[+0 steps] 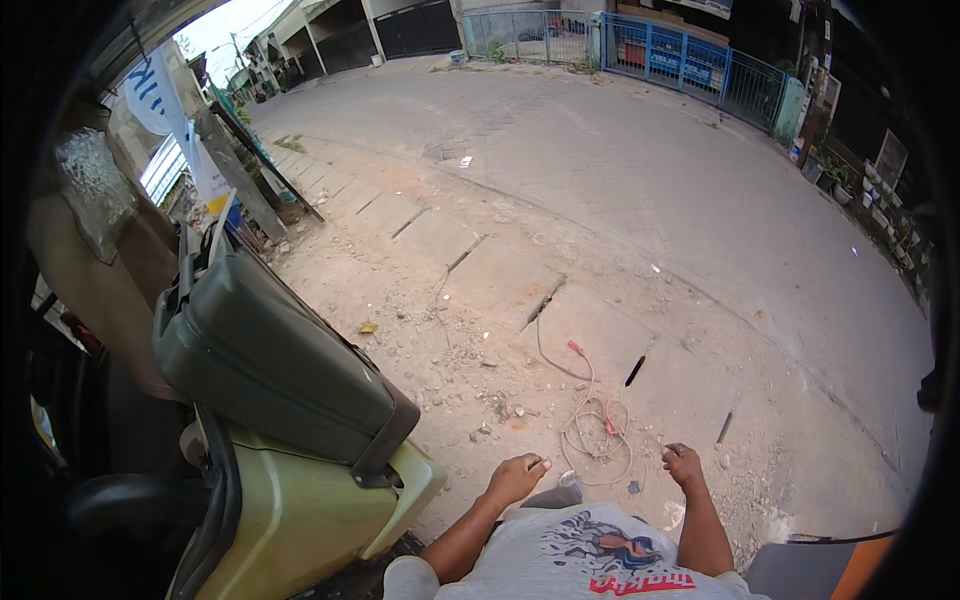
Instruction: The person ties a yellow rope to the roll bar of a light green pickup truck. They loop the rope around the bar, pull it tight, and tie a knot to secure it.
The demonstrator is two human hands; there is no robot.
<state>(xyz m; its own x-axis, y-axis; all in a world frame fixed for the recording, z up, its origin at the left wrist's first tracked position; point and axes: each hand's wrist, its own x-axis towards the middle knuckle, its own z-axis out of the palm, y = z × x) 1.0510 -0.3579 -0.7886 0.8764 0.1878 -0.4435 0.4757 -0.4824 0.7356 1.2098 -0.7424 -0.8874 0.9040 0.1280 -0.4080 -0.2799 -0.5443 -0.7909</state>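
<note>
My left hand (517,479) is held low in front of my body, its fingers curled in. On the other side my right hand (682,464) is also closed, with the fingers bent toward the palm. I cannot make out whether anything is inside either hand. On the ground just ahead, between the hands, lies a loosely coiled thin orange-pink cord (628,452) with red ends. Both hands appear apart from it. A darker cable (556,368) runs from a gap in the concrete slabs toward the coil.
Close on my left stands a yellow-green vehicle body (300,500) with a dark green box (270,345) on it. Rubble and dirt cover the roadside slabs (505,275). Beyond lies a paved road (620,170), with a blue gate (665,55). An orange and grey object (860,565) sits at lower right.
</note>
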